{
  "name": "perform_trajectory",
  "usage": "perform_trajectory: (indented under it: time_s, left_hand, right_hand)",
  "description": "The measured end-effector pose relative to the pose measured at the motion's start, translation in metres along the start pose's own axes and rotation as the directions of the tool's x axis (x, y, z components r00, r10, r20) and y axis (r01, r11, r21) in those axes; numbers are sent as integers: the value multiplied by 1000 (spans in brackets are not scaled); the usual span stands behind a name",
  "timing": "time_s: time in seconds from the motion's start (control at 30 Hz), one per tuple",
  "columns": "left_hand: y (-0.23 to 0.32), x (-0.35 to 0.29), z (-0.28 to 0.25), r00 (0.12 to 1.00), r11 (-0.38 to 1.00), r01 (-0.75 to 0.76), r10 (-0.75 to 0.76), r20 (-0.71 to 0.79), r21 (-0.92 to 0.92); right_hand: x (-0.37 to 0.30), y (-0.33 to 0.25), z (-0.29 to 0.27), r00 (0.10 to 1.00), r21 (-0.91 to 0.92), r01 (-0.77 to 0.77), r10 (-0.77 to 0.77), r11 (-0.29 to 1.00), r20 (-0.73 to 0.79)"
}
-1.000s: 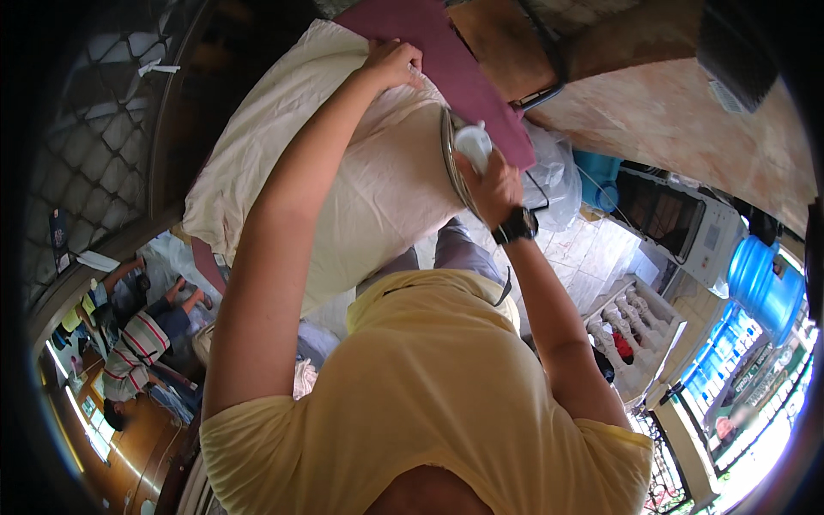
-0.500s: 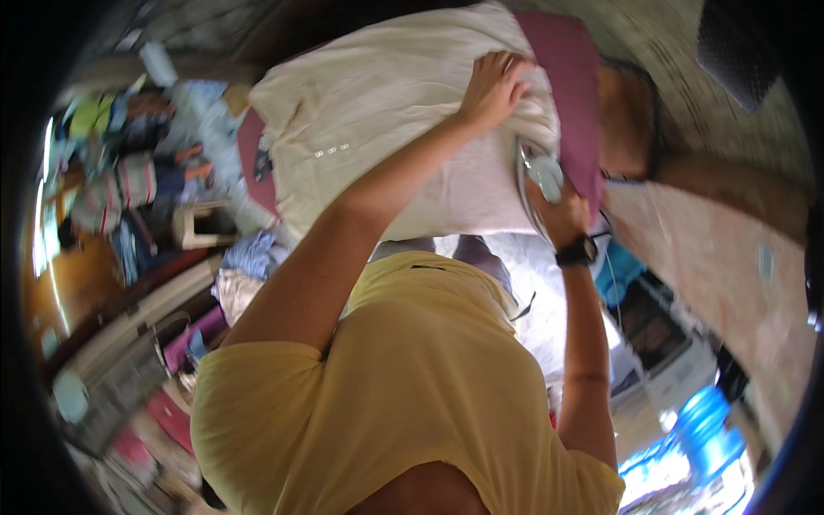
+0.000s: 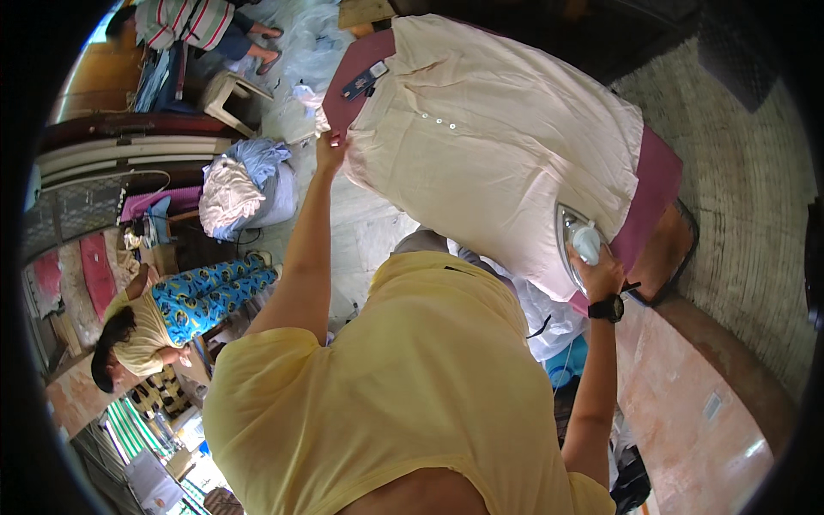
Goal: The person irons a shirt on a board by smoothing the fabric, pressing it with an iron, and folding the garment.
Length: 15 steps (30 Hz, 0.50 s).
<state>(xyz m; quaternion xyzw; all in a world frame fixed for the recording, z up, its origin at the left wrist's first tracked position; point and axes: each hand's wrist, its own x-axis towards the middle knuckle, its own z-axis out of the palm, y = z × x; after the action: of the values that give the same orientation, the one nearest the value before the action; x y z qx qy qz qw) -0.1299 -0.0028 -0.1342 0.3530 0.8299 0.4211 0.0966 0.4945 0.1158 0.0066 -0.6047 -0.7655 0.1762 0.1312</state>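
Observation:
A cream shirt (image 3: 489, 129) with a short row of buttons lies spread over a maroon-covered ironing table (image 3: 657, 172). My right hand (image 3: 602, 276), a black watch on its wrist, is closed round the handle of a clothes iron (image 3: 566, 245). The iron's soleplate rests on the shirt near its right-hand lower edge. At the table's left end, my left hand (image 3: 330, 154) pinches the shirt's edge. Just beyond that hand, a small dark object with a pale patch (image 3: 365, 80) lies on the maroon cover.
A pile of clothes (image 3: 249, 189) stands on the floor to the left, near a cream plastic stool (image 3: 232, 101). One person (image 3: 184, 21) is at the upper left, another (image 3: 142, 335) at the lower left. A low pinkish wall (image 3: 687, 378) runs along the right.
My left hand has gone from the shirt's far right part to its left edge. My right hand still holds the iron on the shirt. The whole view has turned.

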Motion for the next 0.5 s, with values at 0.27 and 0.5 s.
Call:
perform_trajectory:
  time_s: [0.27,0.5]
  left_hand:
    - [-17,13,-4,985,978,48,-13,170,-204]
    - [31,9,-5,989,992,105,-110,94,64]
  right_hand:
    - [12,11,4,991,-69,58,-49,996,123]
    - [22,3,-1,987,-46,98,-91,994,132]
